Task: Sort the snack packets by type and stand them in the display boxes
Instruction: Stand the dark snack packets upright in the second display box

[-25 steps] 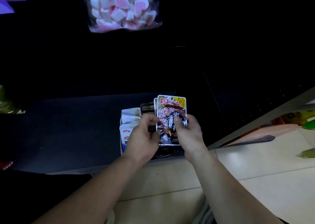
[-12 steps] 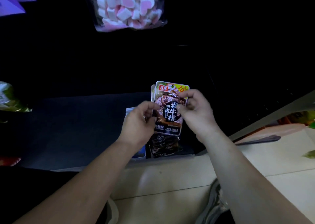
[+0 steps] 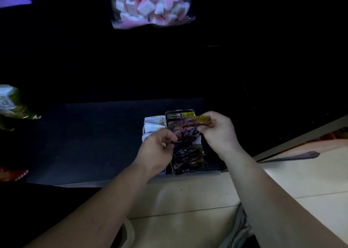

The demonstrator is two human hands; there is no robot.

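held packet [image 3: 185, 128]: a dark brown snack packet with a yellow top corner, blurred and tilted. It is in the air just above the back half of the dark display box. Whether its lower edge touches the packets standing there cannot be told.
right hand [image 3: 219, 132]: thumb and curled fingers pinch the held packet's yellow top corner, over the right wall of the dark display box.
left hand [image 3: 156, 151]: fingers curled, with thumb and fingertips pinching the held packet's lower left edge, over the left wall of the dark display box.
dark display box [image 3: 211, 169]: stands at the front edge of the shelf, with its printed back flap upright behind the held packet.
dark packets [image 3: 188, 159]: a row of the same brown kind inside the dark display box, standing one behind another and leaning back.
white display box [image 3: 155, 118]: just beside the dark display box on its left, partly hidden by the left hand.
white packets [image 3: 152, 128]: stand in the white display box, level with the back of the dark display box.
shelf [image 3: 84, 144]: a dark surface under the dark display box, running far to its left.
floor [image 3: 188, 196]: pale tiles in front of the dark display box.
marshmallow bag [image 3: 152, 4]: a clear bag of pink and white pieces, well behind and above the dark display box.
green bag [image 3: 11, 106]: well to the left of the dark display box, at the frame's edge.
red packet [image 3: 11, 172]: well to the left of the dark display box, near the shelf's front.
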